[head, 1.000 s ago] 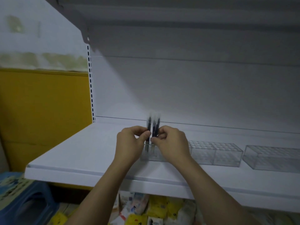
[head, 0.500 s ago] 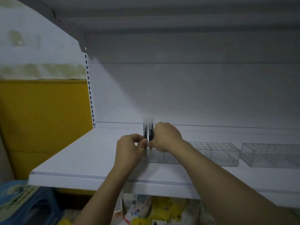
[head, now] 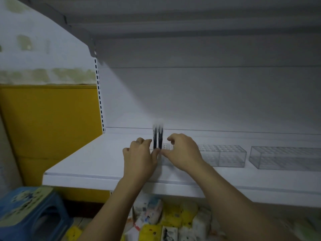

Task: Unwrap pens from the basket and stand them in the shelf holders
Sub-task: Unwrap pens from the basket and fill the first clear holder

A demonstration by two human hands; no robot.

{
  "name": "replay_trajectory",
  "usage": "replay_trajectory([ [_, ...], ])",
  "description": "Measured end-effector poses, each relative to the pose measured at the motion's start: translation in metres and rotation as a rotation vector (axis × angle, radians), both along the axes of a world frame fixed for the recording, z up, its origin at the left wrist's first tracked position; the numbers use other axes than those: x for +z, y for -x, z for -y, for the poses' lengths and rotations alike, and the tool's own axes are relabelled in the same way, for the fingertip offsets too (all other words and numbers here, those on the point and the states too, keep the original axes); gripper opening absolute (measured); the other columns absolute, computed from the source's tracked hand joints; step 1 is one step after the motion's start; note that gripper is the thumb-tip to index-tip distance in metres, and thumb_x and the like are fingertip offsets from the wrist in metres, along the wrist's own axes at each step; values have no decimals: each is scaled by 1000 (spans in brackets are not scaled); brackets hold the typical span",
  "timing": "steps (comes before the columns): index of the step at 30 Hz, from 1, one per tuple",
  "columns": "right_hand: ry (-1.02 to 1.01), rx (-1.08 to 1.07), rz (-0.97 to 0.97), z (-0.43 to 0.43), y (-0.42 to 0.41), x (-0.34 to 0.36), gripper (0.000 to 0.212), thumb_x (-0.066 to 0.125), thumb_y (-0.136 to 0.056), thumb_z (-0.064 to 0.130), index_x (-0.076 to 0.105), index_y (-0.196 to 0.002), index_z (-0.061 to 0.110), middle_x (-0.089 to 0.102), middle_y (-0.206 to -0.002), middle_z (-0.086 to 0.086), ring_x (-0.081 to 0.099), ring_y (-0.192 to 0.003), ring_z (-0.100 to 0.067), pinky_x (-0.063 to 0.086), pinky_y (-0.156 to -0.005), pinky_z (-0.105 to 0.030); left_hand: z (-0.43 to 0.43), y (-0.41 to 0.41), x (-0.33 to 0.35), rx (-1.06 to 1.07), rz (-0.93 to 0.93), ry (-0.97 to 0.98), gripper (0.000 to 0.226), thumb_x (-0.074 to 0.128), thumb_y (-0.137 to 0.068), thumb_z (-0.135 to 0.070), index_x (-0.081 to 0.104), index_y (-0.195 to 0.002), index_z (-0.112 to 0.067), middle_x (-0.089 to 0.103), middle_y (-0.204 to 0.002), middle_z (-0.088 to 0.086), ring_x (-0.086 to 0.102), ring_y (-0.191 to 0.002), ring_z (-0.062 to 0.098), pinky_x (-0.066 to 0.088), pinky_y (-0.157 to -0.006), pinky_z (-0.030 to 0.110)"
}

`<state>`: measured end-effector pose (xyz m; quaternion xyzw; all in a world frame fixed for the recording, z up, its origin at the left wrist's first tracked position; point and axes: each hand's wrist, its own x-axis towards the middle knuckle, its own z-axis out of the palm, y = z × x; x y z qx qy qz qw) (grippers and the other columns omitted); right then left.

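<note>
Mid-frame, 2 dark pens [head: 157, 138] stand in the leftmost holder [head: 167, 146]. Left hand [head: 141, 154] pinches them low; right hand [head: 183, 151] hangs loose. Letting go carelessly could tip them.

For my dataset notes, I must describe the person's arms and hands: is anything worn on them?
Nothing is worn that shows. The left hand and right hand are bare, with no gloves, rings or watch visible. Both forearms are bare to the frame's bottom edge; no sleeve appears.
</note>
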<state>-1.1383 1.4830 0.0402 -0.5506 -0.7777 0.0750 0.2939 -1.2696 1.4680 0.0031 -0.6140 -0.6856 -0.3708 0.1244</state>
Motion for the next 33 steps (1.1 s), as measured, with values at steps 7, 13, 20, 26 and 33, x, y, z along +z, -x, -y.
replay_trajectory([
  [7, -170, 33, -106, 46, -64, -42, 46, 67, -87, 37, 55, -130, 27, 55, -128, 7, 48, -120, -13, 38, -102, -28, 46, -41, -25, -317, 21, -217, 24, 65, -88, -30, 64, -107, -16, 61, -101, 0, 57, -93, 19, 47, -79, 32],
  [13, -231, -56, -205, 92, -151, -112, 34, 73, -80, 25, 66, -113, 19, 61, -107, 5, 58, -102, -13, 47, -90, -28, 74, -114, -74, -537, 13, -148, 19, 61, -88, -31, 64, -100, -18, 60, -92, -3, 55, -77, 13, 40, -65, 25],
  [20, 174, -226, -59, 113, -226, -219, 36, 73, -83, 23, 63, -117, 15, 61, -114, -3, 56, -106, -19, 33, -80, -18, 70, -189, -183, -652, 51, 269, 24, 57, -91, -39, 62, -106, -21, 65, -99, -2, 60, -88, 20, 50, -71, 34],
  [26, 561, -262, -1, 108, -246, -308, 50, 67, -89, 34, 52, -134, 18, 50, -137, -4, 52, -119, -22, 43, -93, -31, 59, -218, -290, -655, 28, 767, 36, 60, -90, -39, 60, -120, -19, 61, -119, 2, 58, -105, 20, 49, -85, 32],
  [33, 893, -175, 129, 98, -258, -398, 15, 60, -92, 28, 58, -89, 13, 59, -95, -8, 56, -86, -22, 44, -67, -29, 69, -223, -399, -590, 57, 1324, 27, 56, -92, -27, 64, -112, -10, 63, -117, 9, 59, -106, 26, 47, -89, 29],
])
